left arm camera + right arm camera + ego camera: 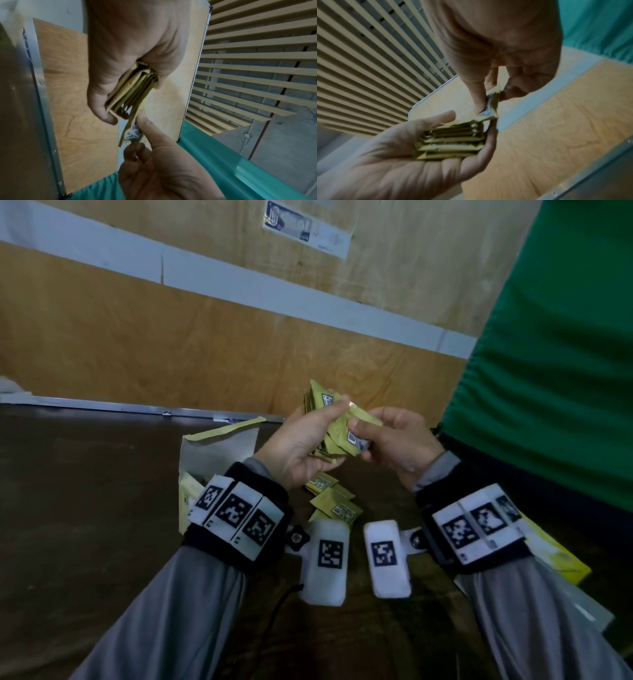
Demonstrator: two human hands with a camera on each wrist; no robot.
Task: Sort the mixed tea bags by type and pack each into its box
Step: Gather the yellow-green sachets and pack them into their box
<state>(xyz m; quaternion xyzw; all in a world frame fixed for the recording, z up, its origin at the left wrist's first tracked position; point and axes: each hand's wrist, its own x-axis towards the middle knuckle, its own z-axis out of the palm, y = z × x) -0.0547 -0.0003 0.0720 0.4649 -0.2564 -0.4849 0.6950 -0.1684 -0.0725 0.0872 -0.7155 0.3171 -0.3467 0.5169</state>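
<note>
My left hand (pixel 301 440) grips a stack of several olive-yellow tea bags (pixel 329 419) above the table, thumb and fingers curled round it; the left wrist view shows the stack's edges (pixel 130 92). My right hand (pixel 390 440) pinches one tea bag (pixel 358 436) at the right end of that stack, thumb on its printed face. In the right wrist view the pinched bag (pixel 491 106) stands just above the held stack (pixel 450 143). Loose tea bags (pixel 334 501) of the same colour lie on the table below the hands. An open pale box (pixel 219 453) stands left of them.
The brown table (pixel 85 491) ends at a wooden panel wall (pixel 171 337) with a metal strip. A green cloth (pixel 565 354) hangs at the right. A yellow box (pixel 561 559) lies under my right forearm at the table's right side.
</note>
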